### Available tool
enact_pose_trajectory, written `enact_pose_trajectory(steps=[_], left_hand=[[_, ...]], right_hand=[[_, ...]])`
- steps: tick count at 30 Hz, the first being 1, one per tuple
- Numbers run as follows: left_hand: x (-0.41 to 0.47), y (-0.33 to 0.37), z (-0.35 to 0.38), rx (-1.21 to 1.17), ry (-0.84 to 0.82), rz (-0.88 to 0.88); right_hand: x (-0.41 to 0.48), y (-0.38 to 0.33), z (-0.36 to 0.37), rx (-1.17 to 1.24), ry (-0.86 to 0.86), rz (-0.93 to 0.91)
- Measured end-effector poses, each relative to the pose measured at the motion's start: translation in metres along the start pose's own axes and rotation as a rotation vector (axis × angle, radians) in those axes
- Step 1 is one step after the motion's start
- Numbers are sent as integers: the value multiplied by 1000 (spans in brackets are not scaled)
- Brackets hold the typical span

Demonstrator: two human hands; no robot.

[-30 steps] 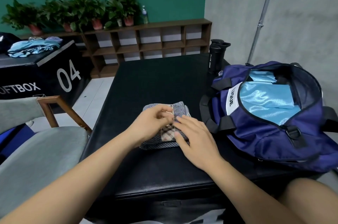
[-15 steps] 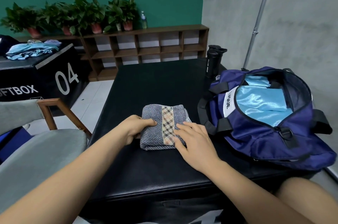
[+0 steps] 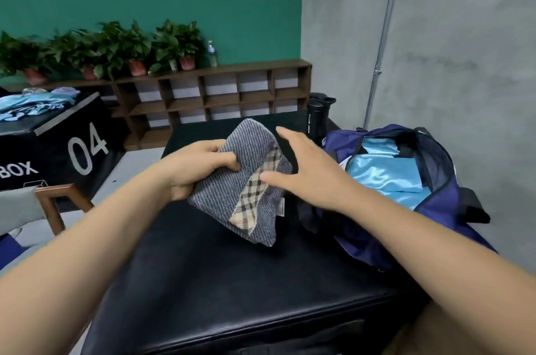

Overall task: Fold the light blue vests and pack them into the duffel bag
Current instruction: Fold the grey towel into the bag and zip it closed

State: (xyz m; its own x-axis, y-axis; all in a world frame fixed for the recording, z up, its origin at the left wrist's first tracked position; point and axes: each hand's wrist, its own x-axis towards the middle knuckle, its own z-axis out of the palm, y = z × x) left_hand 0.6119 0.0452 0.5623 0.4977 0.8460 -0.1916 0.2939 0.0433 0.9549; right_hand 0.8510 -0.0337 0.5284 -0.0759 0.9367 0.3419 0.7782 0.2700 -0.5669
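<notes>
Folded, shiny light blue vests [image 3: 385,177] lie inside the open navy duffel bag [image 3: 362,238], just right of the hands. The left hand [image 3: 197,169] grips a folded grey towel [image 3: 232,201]; the right hand [image 3: 313,177], fingers spread, touches it.

The left hand [image 3: 197,169] grips a folded grey towel [image 3: 240,183] above the black table [image 3: 232,282]; the right hand [image 3: 307,172] touches it.

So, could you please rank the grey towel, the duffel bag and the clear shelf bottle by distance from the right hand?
1. grey towel, at the right hand's thumb, on its left.
2. duffel bag, just to its right.
3. clear bottle, far back on the shelf.
</notes>
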Motion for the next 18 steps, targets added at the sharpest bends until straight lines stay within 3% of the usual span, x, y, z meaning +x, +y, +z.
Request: enact_pose_trajectory(steps=[5,11,18], left_hand=[[13,60,34,-137,-152,73],[49,89,122,-335,-270,78],[96,68,202,-535,-315,-46]], right_hand=[[22,3,-102,48,-96,113],[26,46,-193,387,-303,242],[30,113,-229,256,-384,382]])
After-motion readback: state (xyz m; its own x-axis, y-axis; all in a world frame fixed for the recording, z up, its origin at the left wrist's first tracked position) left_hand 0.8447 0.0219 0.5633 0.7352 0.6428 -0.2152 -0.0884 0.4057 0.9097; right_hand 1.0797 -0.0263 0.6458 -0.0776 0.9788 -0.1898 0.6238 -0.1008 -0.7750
